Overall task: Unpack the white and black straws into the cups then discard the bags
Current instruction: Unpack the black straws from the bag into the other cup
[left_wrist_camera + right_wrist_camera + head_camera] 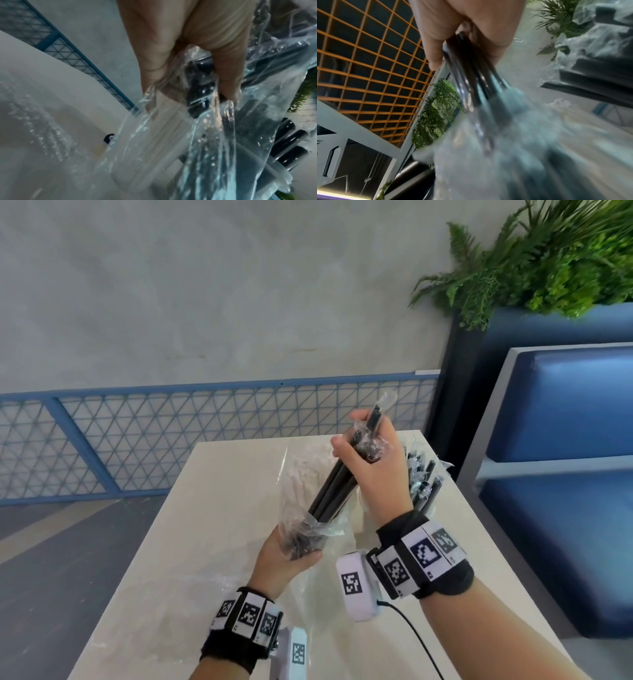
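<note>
A bundle of black straws (334,487) slants above the table (191,542), half out of a clear plastic bag (301,530). My left hand (291,556) grips the crumpled bag around the straws' lower ends (200,97). My right hand (366,453) grips the upper ends of the black straws (471,70). Behind the bundle, a second clear bag holds white straws (305,470). More black straws in wrappers (426,481) stand in a cup at the right, mostly hidden by my right wrist.
The pale table ends at a blue mesh railing (171,433) along the far side. A blue padded bench (561,474) runs along the right edge, with a planter of ferns (548,261) behind it. A cable hangs from my right wristband.
</note>
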